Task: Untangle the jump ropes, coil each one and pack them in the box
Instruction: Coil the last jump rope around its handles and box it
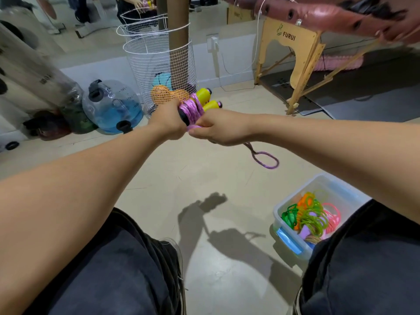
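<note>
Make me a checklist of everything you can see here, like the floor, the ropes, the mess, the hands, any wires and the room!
Surface: pale smooth floor, shadows of the arms on it.
Job's things: purple jump rope coiled around its yellow handles, a loose loop hanging below; clear box on the floor holding green, orange and pink ropes.
Clutter: water-filled jug, wire mesh basket with balls inside.
Hands: left hand grips the coil; right hand pinches the rope beside it.
Cables: white cable running from a wall socket.
Surroundings: folding massage table with wooden legs, cardboard tube.
</note>
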